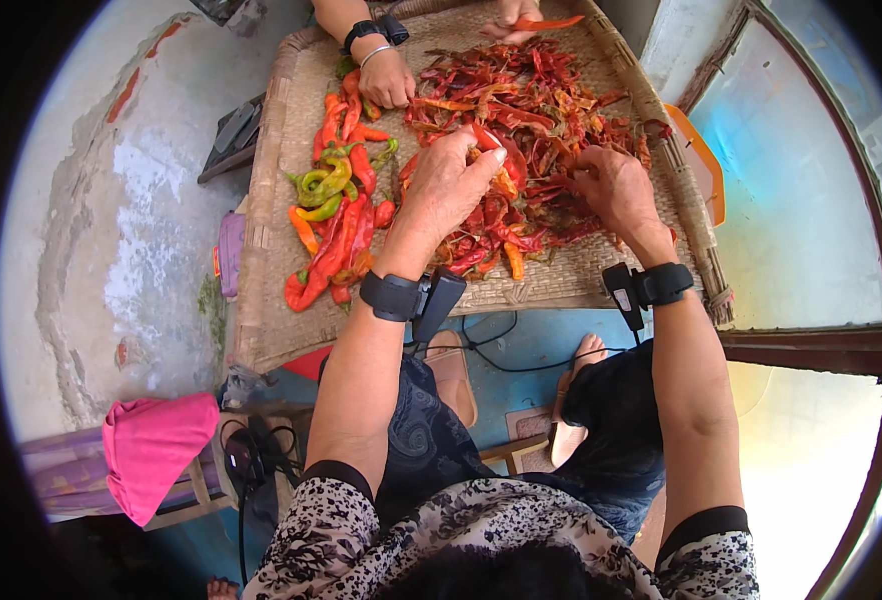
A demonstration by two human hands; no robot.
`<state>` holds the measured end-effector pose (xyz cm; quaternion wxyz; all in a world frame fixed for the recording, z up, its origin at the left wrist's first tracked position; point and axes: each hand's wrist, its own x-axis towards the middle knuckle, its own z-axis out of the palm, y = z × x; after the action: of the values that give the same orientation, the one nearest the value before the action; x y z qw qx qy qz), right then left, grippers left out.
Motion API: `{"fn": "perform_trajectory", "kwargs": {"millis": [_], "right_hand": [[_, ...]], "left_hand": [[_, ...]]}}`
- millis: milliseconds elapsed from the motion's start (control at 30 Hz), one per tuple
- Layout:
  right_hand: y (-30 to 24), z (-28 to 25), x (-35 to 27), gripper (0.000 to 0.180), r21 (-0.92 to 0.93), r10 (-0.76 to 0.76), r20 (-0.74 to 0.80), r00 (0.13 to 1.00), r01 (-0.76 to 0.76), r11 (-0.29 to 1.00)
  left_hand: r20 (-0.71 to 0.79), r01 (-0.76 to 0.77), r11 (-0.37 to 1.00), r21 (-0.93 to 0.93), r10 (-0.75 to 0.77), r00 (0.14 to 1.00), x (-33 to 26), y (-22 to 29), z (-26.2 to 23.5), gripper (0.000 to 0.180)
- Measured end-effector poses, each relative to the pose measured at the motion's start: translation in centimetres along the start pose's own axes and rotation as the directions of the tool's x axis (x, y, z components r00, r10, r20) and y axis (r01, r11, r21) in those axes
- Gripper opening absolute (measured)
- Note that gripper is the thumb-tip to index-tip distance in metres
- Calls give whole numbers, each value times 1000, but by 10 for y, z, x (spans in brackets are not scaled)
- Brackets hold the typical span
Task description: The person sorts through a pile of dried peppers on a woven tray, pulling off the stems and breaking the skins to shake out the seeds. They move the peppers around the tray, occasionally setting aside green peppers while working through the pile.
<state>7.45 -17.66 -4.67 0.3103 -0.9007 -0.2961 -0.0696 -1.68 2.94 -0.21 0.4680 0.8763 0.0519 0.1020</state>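
Note:
A woven tray [261, 300] carries a heap of shrivelled dried chili peppers [551, 110] and, on its left, plumper fresh ones [336, 245] in red, orange and green. My left hand [446, 185] is closed over the heap, pinching a red chili pepper [485, 139] between thumb and fingers. At the heap's right side, my right hand [619, 190] has its fingers curled together down among the dried peppers. Whatever they grip is hidden. Both my wrists wear black bands with small devices.
Across the tray, another person's hand [388, 80] rests by the peppers; that person's other hand [511, 18] holds a long orange-red pepper [551, 23]. A window frame [811, 345] stands right, a rough wall [131, 200] left. Black cables [521, 368] hang below the tray. Pink cloth [161, 450] lies lower left.

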Motion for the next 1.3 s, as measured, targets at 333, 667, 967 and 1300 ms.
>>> {"fn": "perform_trajectory", "kwargs": {"millis": [333,667,967,1300], "right_hand": [[17,-36,-2,13,753,217,288,933,-361,550],[18,-35,-6,26,832,190,364,912,-410,374],[56,-63,1,22,977,439,26,898,70,-201],[-14,21,3,19,371,-45,-13,999,47,928]], "left_hand": [[-38,-27,994,109,31,999,6,2,-2,30],[-29,-18,994,105,21,999,5,13,5,29],[-51,-34,999,17,35,998,10,-1,7,29],[-152,10,1000,27,-6,988,13,-10,-4,29]]}}
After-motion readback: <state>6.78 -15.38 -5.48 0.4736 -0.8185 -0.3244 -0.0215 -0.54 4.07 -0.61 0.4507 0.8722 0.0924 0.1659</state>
